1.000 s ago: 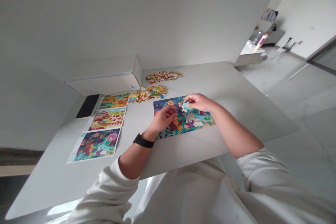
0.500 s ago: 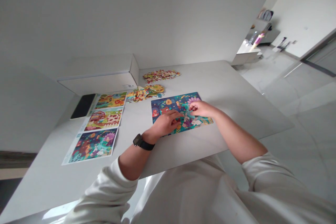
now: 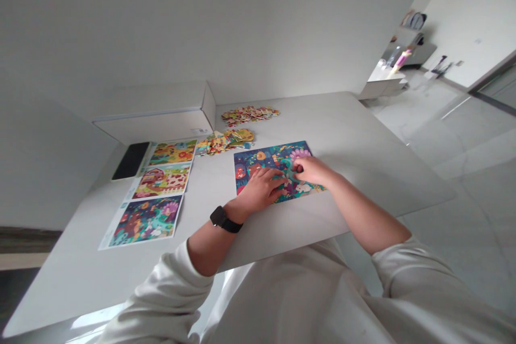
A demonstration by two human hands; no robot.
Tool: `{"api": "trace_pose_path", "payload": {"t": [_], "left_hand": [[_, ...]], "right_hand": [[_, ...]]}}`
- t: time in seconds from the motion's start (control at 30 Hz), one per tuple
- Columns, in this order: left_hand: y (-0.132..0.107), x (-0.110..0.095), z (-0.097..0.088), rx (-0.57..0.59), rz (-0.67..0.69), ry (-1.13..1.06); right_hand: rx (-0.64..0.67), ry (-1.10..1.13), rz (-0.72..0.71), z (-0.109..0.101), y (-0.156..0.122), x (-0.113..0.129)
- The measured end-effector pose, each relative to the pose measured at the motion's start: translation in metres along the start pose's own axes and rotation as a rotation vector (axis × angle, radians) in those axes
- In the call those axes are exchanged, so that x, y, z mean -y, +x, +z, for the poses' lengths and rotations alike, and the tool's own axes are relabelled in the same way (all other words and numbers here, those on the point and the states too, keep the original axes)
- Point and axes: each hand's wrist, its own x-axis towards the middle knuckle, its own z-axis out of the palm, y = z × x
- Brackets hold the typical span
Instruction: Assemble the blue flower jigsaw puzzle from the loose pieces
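Note:
A colourful jigsaw puzzle (image 3: 258, 156) with animals on a dark blue and teal ground lies flat on the table. Across its lower middle rests my left hand (image 3: 262, 188), fingers stretched out and apart, holding nothing; it covers part of the picture. My right hand (image 3: 309, 169) is over the puzzle's right side, below the pink fan shape. Its fingers are curled into a pinch at the surface, with a small dark spot at the fingertips; whether that is a piece or shadow I cannot make out. A white rabbit (image 3: 303, 187) shows just below it.
Two piles of loose puzzle pieces, one nearer (image 3: 226, 142) and one farther (image 3: 250, 114), lie behind the puzzle. To the left are picture sheets (image 3: 147, 219) of farm, lion and forest scenes, a black phone (image 3: 131, 160) and a white box (image 3: 153, 124) against the wall.
My left hand has shifted slightly, its fingers still spread on the puzzle. My right hand's fingers have curled in more at nearly the same spot. The whole view has moved a little.

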Motion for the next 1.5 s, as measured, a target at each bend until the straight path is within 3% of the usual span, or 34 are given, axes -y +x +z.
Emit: {"api": "trace_pose_path", "payload": {"t": [0.43,0.63,0.77,0.9,1.0,1.1,1.27,1.4,1.5], "left_hand": [[-0.003,0.002,0.011,0.0,-0.026,0.033],[-0.005,0.003,0.012,-0.008,-0.046,0.041],[-0.007,0.001,0.013,0.022,-0.07,0.071],[-0.006,-0.002,0.008,0.043,-0.08,0.065],[-0.007,0.0,-0.007,0.052,-0.088,0.077],[-0.019,0.009,-0.031,0.09,-0.131,0.127],[-0.065,0.023,-0.062,0.126,-0.205,0.252],[-0.094,0.031,-0.062,0.162,-0.212,0.241],[-0.099,0.038,-0.056,0.15,-0.216,0.227]], "right_hand": [[-0.021,0.013,0.022,0.001,-0.001,-0.005],[-0.051,-0.073,-0.159,0.004,-0.002,-0.005],[-0.008,-0.106,-0.176,0.002,-0.006,-0.001],[0.023,-0.146,-0.208,-0.002,-0.01,0.003],[0.026,-0.178,-0.236,-0.01,-0.015,0.002],[0.038,-0.21,-0.273,-0.019,-0.024,-0.004],[0.028,-0.265,-0.297,-0.015,-0.047,-0.017],[0.01,-0.295,-0.294,0.0,-0.061,-0.02],[0.003,-0.3,-0.292,0.006,-0.066,-0.02]]}}
